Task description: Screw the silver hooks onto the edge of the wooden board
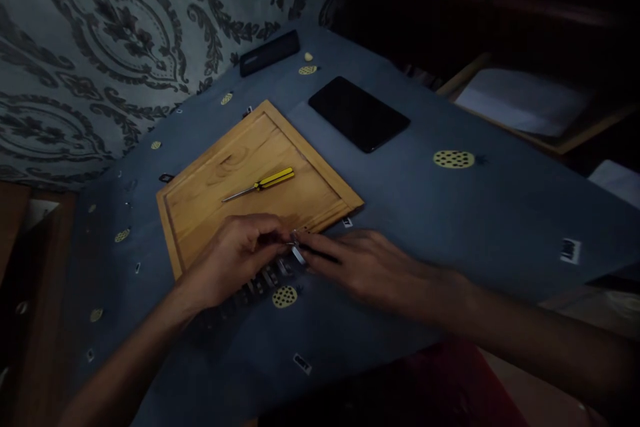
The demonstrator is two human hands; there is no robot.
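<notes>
My left hand [237, 253] is closed, thumb and fingers pinched together near the front edge of a framed wooden panel [200, 213]. Opposite it, my right hand [357, 260] has its fingers closed round a small shiny metal piece [299, 254]. The fingertips of both hands meet at this piece, and its exact kind is too dark to tell. Below the left hand, several similar small metal pieces [270, 277] lie in a row on the cloth, partly hidden by that hand. On the panel rests a screwdriver [274, 178] with a yellow and black handle, its shaft pointing left.
A black tablet-like slab [359, 113] lies beyond the panel, with a dark long case [270, 53] near the patterned wall [120, 27]. The blue pineapple-print cloth [480, 227] covers the table. At right stands a shelf with white sheets [525, 100].
</notes>
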